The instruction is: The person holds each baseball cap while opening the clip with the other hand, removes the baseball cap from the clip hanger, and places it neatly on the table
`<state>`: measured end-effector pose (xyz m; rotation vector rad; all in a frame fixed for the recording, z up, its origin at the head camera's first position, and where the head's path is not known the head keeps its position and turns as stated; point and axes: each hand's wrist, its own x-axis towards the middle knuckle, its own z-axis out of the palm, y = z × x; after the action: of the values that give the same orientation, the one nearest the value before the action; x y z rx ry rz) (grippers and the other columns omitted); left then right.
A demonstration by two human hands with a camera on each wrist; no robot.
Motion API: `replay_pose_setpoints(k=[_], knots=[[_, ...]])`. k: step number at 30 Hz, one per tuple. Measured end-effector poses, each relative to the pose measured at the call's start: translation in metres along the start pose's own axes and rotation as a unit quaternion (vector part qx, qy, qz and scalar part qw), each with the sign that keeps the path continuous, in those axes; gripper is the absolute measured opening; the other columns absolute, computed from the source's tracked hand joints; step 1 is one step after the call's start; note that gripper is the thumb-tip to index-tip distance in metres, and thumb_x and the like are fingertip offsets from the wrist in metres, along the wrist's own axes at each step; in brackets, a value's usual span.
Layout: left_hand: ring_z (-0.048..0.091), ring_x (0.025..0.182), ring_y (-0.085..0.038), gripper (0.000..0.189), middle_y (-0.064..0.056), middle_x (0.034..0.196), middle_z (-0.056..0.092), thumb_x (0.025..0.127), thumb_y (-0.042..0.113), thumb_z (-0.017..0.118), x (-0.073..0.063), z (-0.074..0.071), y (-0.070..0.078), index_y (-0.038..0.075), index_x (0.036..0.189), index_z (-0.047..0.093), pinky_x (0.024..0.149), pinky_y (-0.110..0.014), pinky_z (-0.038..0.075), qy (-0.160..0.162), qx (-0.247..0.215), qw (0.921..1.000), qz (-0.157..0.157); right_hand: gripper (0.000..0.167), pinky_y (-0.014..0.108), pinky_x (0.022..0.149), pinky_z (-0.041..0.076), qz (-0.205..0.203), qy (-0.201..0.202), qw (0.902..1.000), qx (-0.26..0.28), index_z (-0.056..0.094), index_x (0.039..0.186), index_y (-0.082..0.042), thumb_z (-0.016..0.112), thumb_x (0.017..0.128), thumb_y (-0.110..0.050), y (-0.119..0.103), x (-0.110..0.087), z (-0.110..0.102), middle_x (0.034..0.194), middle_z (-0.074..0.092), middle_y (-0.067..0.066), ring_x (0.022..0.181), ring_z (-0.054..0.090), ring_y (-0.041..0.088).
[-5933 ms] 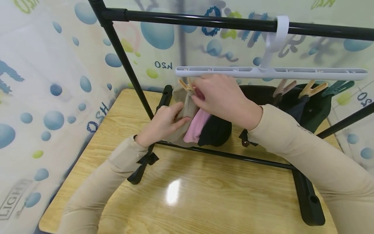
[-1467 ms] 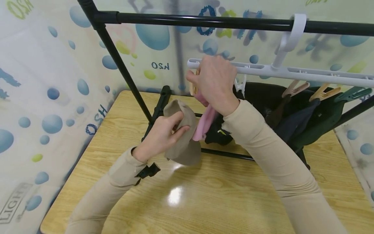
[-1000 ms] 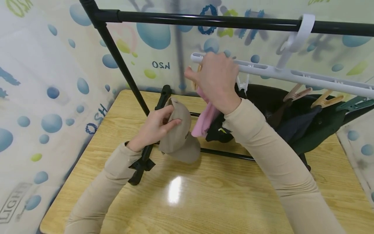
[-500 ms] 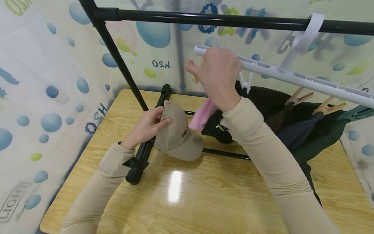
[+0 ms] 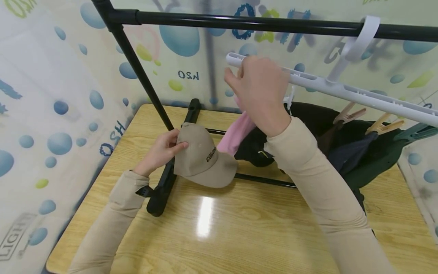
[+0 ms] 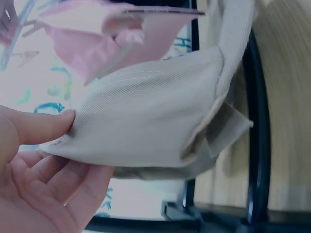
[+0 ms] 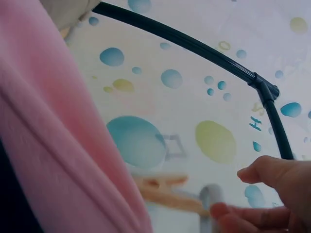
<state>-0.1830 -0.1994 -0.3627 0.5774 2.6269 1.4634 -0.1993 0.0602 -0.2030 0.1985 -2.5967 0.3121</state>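
My left hand (image 5: 159, 152) pinches the back of a beige baseball cap (image 5: 198, 152), thumb outside and fingers underneath. The cap's dark lettering shows at the front, and its brim points right and down. My right hand (image 5: 261, 93) is up by the left end of a white hanger (image 5: 359, 93), thumb apart from the fingers. In the right wrist view, a tan clothespin (image 7: 163, 194) sits close to my right fingertips, with nothing between thumb and fingers. A pink cap (image 5: 234, 135) hangs below that hand, its upper part hidden.
A black rack's top bar (image 5: 239, 23) carries the hanger, which tilts down to the right. Dark caps (image 5: 373, 163) hang from clothespins at right; a black cap (image 5: 254, 148) hangs beside the pink one. A rack foot (image 5: 161, 194) stands on the wooden table (image 5: 239, 232).
The beige cap has come off the hanger's left end and moved down and left with my left hand, turning its front into view. My right hand has shifted slightly right from the clothespin.
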Motion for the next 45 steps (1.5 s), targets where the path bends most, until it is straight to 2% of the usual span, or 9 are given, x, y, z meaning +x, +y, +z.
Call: replay_pose_setpoints(k=[2,5,8,10,16,25,33,40,45], knots=[[0.061,0.077,-0.021,0.012,-0.018,0.091,0.065,0.096,0.004,0.059,-0.002,-0.003,-0.006,-0.006,0.102,0.057,0.064,-0.027,0.046,0.0,0.003,0.9999,-0.014,0.047,0.033,0.048,0.031,-0.008,0.012,0.9999,0.004,0.063,0.074,-0.005,0.047,0.097,-0.043,0.005,-0.002,-0.007,0.062,0.053,0.008,0.054,0.046,0.025],[0.063,0.084,-0.025,0.017,-0.02,0.098,0.065,0.097,0.006,0.059,-0.005,-0.007,-0.013,-0.006,0.108,0.058,0.068,-0.029,0.048,-0.002,0.006,0.9994,-0.035,0.037,0.041,0.059,0.046,-0.013,0.03,0.9994,0.008,0.066,0.096,-0.001,0.049,0.097,-0.035,0.017,-0.004,-0.017,0.084,0.063,0.015,0.075,0.055,0.032],[0.064,0.09,-0.029,0.022,-0.024,0.103,0.065,0.097,0.006,0.057,-0.007,-0.011,-0.02,-0.008,0.114,0.053,0.072,-0.031,0.05,-0.012,-0.001,0.9982,-0.058,0.035,0.052,0.071,0.05,-0.021,0.029,0.9994,0.004,0.064,0.112,0.001,0.05,0.097,-0.028,0.031,-0.006,-0.023,0.102,0.064,0.021,0.09,0.055,0.038],[0.064,0.092,-0.029,0.026,-0.026,0.105,0.064,0.098,0.005,0.056,-0.009,-0.014,-0.024,-0.008,0.119,0.046,0.074,-0.032,0.051,-0.018,-0.017,0.9969,-0.075,0.036,0.053,0.068,0.05,-0.035,0.019,0.9992,-0.003,0.061,0.119,0.001,0.049,0.097,-0.025,0.039,-0.006,-0.025,0.101,0.063,0.024,0.085,0.056,0.04],[0.064,0.095,-0.025,0.035,-0.031,0.109,0.062,0.099,0.001,0.051,-0.016,-0.021,-0.035,-0.005,0.127,0.031,0.078,-0.035,0.053,-0.036,-0.06,0.9909,-0.115,0.037,0.044,0.047,0.04,-0.075,-0.044,0.9962,0.006,0.057,0.129,-0.003,0.041,0.1,-0.018,0.054,-0.005,-0.025,0.087,0.062,0.021,0.055,0.048,0.034],[0.058,0.104,-0.036,0.024,-0.032,0.118,0.053,0.099,-0.003,0.048,-0.03,-0.028,-0.043,-0.005,0.118,0.033,0.079,-0.037,0.054,-0.058,-0.073,0.9865,-0.135,0.036,0.047,0.049,0.045,-0.102,-0.098,0.99,-0.009,0.056,0.133,-0.008,0.042,0.102,-0.019,0.052,-0.004,-0.028,0.093,0.063,0.021,0.059,0.052,0.034],[0.059,0.101,-0.034,0.022,-0.028,0.114,0.056,0.096,-0.002,0.053,-0.044,-0.031,-0.049,-0.003,0.109,0.035,0.083,-0.041,0.052,-0.086,-0.065,0.9834,-0.146,0.034,0.049,0.055,0.05,-0.135,-0.136,0.9814,-0.014,0.057,0.131,-0.009,0.044,0.101,-0.018,0.042,-0.006,-0.031,0.1,0.066,0.019,0.067,0.059,0.034],[0.062,0.094,-0.027,0.02,-0.021,0.103,0.059,0.094,-0.004,0.056,-0.052,-0.033,-0.052,-0.005,0.106,0.04,0.083,-0.037,0.052,-0.113,-0.082,0.9787,-0.151,0.029,0.049,0.054,0.05,-0.165,-0.117,0.9793,-0.008,0.061,0.126,-0.008,0.048,0.1,-0.016,0.035,-0.008,-0.028,0.098,0.067,0.017,0.07,0.06,0.033],[0.062,0.096,-0.031,0.024,-0.022,0.106,0.059,0.095,-0.002,0.055,-0.055,-0.038,-0.053,-0.01,0.115,0.044,0.083,-0.037,0.052,-0.118,-0.066,0.979,-0.153,0.028,0.049,0.055,0.049,-0.184,-0.102,0.9776,0.005,0.062,0.124,-0.008,0.049,0.1,-0.015,0.034,-0.008,-0.026,0.097,0.068,0.015,0.072,0.06,0.033]])
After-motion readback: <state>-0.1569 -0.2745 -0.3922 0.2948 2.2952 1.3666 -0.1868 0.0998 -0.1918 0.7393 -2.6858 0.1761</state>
